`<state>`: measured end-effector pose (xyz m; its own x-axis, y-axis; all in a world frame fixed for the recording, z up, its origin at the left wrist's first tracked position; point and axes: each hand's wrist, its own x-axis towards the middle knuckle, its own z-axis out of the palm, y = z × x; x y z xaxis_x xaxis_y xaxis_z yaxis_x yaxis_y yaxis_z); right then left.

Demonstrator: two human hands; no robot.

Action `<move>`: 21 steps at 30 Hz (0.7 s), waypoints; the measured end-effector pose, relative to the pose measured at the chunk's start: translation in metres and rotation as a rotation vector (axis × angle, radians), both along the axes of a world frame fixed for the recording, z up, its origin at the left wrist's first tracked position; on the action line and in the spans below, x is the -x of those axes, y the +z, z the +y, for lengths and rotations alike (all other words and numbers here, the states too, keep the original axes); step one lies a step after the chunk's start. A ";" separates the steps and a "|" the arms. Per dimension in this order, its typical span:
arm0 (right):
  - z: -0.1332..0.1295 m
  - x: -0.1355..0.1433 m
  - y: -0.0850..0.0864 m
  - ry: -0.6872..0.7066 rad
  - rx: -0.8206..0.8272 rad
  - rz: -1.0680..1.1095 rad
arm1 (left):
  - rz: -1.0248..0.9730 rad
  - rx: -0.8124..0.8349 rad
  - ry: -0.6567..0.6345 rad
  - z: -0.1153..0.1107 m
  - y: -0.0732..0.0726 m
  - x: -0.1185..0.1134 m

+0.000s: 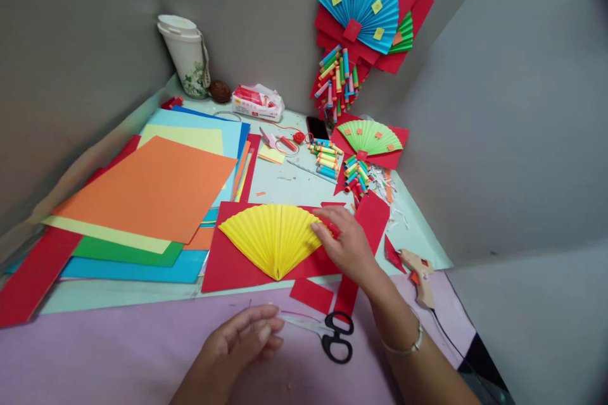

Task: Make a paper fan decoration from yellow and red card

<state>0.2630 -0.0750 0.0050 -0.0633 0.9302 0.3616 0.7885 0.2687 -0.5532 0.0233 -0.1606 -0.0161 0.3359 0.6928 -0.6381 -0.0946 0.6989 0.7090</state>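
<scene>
A yellow pleated paper fan [270, 237] lies spread on a red sheet of card [225, 266] in front of me. My right hand [349, 243] is over the fan's right end, fingers loosely stretched and thumb apart, touching or just above the pleats; part of that end is hidden. My left hand [244, 338] hovers over the lilac cloth, its fingers loosely curled with nothing visible in them. Just right of its fingertips lie black-handled scissors [327, 331], blades pointing toward that hand. A small red paper rectangle [312, 295] lies between the scissors and the card.
Coloured paper sheets [152, 193] are stacked at left. A glue gun [418, 275] with a cord lies at right. Behind are rolled paper tubes [327, 158], a green fan piece [370, 136], a lidded cup [185, 57], a tissue pack [258, 103] and a hanging blue-fan decoration [363, 6].
</scene>
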 end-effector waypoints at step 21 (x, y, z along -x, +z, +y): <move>0.121 0.026 -0.006 0.333 0.565 -0.274 | -0.221 0.143 0.151 0.018 -0.007 -0.011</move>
<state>0.2372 0.0462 -0.0015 -0.3966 0.8860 -0.2402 0.8452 0.2503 -0.4722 0.0341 -0.1431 -0.0230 0.3773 0.6542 -0.6554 -0.3466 0.7561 0.5551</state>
